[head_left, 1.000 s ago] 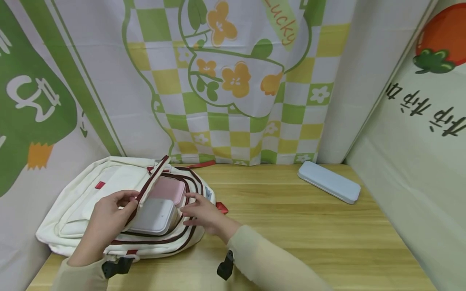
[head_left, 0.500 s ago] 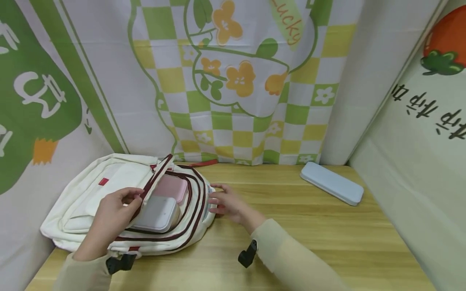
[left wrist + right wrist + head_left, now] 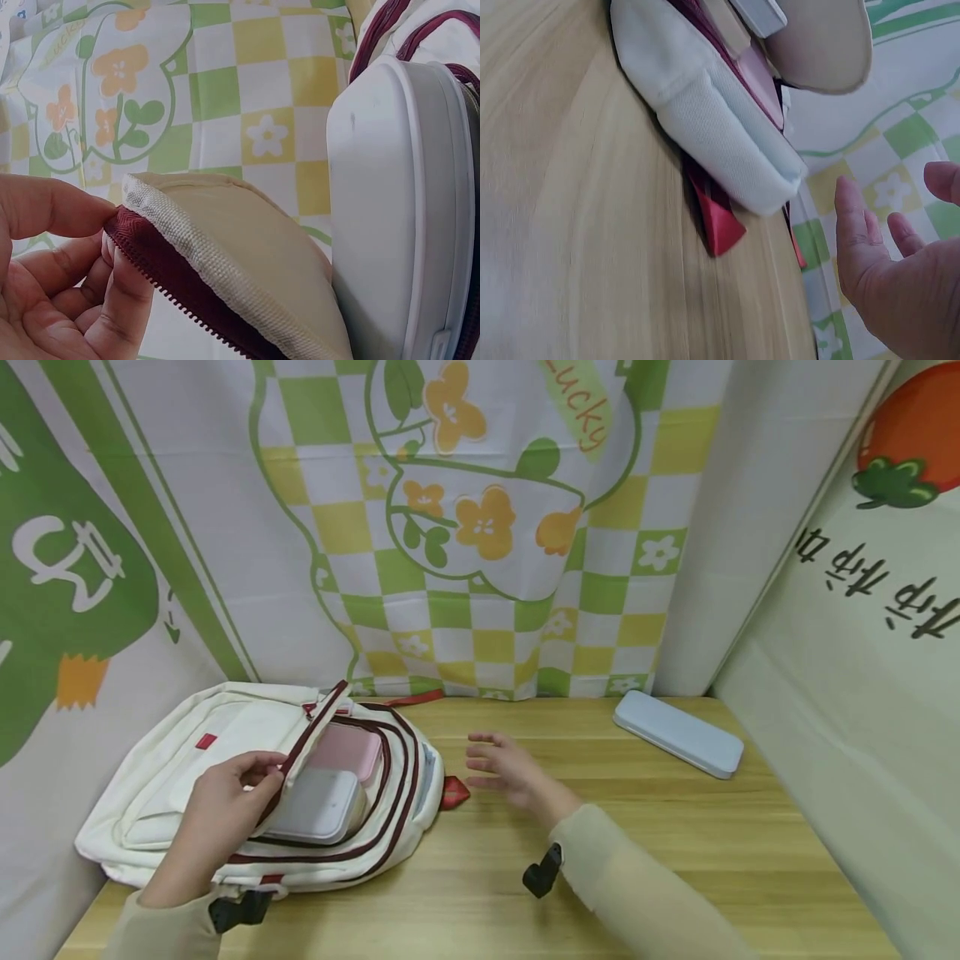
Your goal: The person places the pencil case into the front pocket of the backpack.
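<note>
A white backpack (image 3: pixel 180 718) with dark red zips lies on the left of the table, its front pocket unzipped. My left hand (image 3: pixel 228 797) pinches the edge of the pocket flap (image 3: pixel 225 262) between thumb and fingers and holds it raised. Inside the pocket sit a white box (image 3: pixel 318 806) and, behind it, a pink box (image 3: pixel 351 752). To the right of the bag, my right hand (image 3: pixel 513 770) hovers over the table with spread fingers and nothing in it. In the right wrist view its fingers (image 3: pixel 851 225) are apart from the bag.
A light blue pencil case (image 3: pixel 678 733) lies at the back right of the wooden table (image 3: pixel 600 810). A red strap tab (image 3: pixel 454 792) sticks out from the bag's right end. Patterned curtains (image 3: pixel 480 527) hang behind the table and at both sides.
My right hand has drawn back from the open pocket, moving right past the bag's end to over the table. My left hand keeps holding the flap in the same place.
</note>
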Tool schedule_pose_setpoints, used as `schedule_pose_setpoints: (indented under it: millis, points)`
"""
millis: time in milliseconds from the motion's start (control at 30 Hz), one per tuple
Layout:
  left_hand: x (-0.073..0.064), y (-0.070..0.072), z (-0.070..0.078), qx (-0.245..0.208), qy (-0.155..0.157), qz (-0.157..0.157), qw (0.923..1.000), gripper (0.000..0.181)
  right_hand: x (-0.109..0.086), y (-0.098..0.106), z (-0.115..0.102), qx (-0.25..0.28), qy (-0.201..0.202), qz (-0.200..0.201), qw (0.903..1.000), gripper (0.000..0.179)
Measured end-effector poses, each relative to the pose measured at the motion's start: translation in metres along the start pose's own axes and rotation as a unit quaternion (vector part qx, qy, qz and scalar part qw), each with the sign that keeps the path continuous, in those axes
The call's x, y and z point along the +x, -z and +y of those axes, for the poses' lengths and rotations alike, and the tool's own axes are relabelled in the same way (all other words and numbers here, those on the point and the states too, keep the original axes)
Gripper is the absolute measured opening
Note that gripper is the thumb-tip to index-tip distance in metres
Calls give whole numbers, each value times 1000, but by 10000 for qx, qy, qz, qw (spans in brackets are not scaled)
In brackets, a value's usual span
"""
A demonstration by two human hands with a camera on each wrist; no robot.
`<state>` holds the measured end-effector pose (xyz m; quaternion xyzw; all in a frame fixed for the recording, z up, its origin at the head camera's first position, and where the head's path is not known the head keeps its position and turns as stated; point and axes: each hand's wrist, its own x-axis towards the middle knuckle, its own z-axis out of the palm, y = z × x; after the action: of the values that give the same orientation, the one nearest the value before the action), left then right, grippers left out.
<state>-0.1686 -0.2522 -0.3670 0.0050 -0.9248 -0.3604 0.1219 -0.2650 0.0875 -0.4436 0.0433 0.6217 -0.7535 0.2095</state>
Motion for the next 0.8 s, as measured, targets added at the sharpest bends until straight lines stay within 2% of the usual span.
schedule_pose_setpoints:
  millis: [433, 800]
  points:
    - [0, 1, 1, -15, 39, -58, 10000, 23, -7, 54, -7, -247, 155, 197, 9994, 44]
    - [-1, 3, 1, 55, -51, 39, 10000, 23, -20, 102, -19, -349, 241, 405, 9983, 48]
